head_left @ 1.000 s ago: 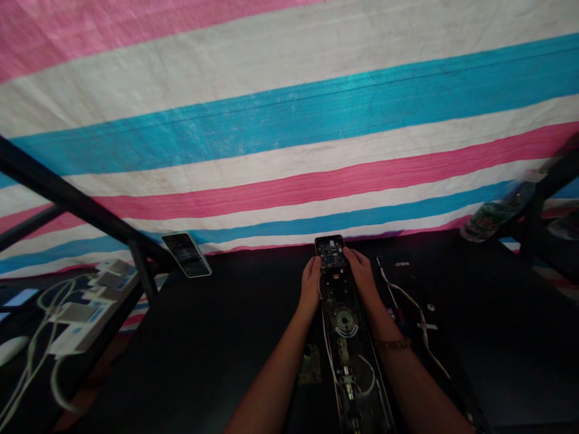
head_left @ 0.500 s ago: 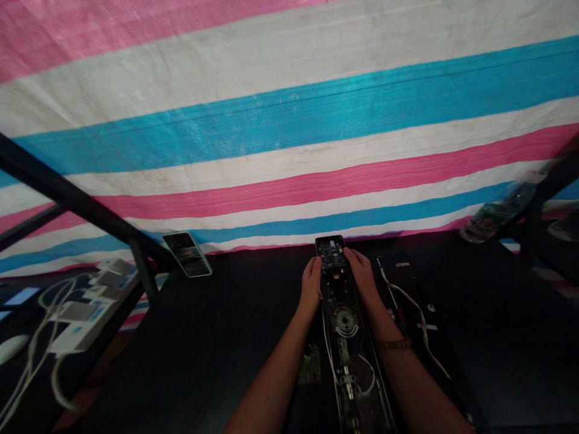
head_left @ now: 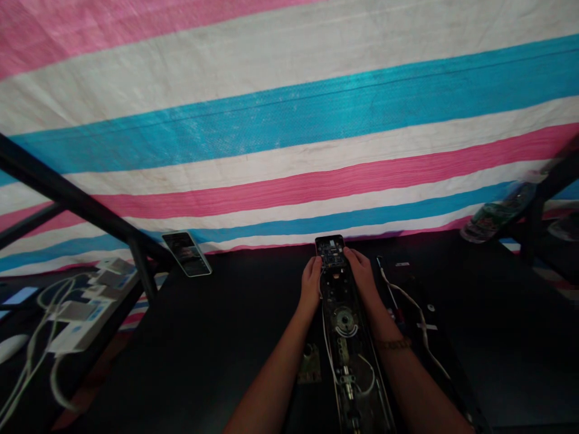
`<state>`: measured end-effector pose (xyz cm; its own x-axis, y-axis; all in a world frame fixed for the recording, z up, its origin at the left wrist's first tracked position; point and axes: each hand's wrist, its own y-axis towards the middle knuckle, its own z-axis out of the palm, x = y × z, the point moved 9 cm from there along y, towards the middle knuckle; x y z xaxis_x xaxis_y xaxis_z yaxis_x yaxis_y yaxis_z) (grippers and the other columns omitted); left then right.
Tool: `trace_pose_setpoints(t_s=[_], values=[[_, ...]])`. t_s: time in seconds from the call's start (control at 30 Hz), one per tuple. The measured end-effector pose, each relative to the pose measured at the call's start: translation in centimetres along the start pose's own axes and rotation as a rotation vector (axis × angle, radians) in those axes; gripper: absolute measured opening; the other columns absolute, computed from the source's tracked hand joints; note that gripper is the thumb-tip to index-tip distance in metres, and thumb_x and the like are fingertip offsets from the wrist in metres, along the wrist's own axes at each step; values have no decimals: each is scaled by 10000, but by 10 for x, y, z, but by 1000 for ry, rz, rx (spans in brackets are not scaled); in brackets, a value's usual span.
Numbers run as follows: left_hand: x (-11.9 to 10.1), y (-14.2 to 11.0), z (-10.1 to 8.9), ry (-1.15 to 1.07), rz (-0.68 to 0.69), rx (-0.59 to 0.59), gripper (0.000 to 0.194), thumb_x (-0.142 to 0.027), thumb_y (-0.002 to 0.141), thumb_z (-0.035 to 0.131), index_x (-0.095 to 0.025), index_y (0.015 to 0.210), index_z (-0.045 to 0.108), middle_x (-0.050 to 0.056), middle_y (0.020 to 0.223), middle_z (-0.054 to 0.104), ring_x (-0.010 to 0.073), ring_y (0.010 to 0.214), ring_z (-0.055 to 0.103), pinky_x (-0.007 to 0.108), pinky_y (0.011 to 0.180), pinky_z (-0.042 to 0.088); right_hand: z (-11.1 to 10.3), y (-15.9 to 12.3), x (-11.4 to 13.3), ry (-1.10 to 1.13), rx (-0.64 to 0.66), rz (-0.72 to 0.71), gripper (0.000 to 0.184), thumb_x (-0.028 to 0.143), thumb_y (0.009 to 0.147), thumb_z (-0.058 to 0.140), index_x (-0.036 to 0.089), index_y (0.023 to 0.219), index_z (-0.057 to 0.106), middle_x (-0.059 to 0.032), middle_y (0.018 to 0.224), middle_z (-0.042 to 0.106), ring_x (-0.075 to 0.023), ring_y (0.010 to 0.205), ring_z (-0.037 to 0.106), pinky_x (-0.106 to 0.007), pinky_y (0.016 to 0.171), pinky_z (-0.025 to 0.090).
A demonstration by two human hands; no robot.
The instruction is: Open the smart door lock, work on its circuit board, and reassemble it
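Observation:
An opened electronic door lock (head_left: 344,346) lies lengthwise on the black table, its inside facing up. Its long housing shows a circuit board (head_left: 332,252) at the far end, a round metal hub (head_left: 345,321) in the middle and thin white wires. My left hand (head_left: 311,280) is closed around the left edge near the board. On the opposite edge, my right hand (head_left: 360,271) grips the housing, thumb at the board's rim. The undersides of my fingers are hidden. A small metal plate (head_left: 310,364) lies left of the lock, partly behind my left forearm.
Right of the lock are a screwdriver (head_left: 391,292), a pale cable (head_left: 414,304) and a dark panel (head_left: 441,337). A phone (head_left: 187,254) leans at the back left. A plastic bottle (head_left: 497,214) tilts at the back right. Power strips (head_left: 85,319) with cables sit far left. Striped sheeting (head_left: 289,120) hangs behind.

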<state>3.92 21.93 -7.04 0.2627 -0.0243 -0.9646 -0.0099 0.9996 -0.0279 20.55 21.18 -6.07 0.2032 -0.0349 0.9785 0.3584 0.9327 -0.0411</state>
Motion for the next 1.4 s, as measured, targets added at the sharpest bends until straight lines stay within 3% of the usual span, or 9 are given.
trace_pose_setpoints(t_s=[1.4], values=[[-2,-3,3,-14,12,12,484,-656,801,665,-178,766,599,-24,738,553,134,703,490,244,687,432,1,-1,-2,36,11,-9,510,681,686,741,175,729,692,-13,676,660,-180,643,556,-289,609,435]])
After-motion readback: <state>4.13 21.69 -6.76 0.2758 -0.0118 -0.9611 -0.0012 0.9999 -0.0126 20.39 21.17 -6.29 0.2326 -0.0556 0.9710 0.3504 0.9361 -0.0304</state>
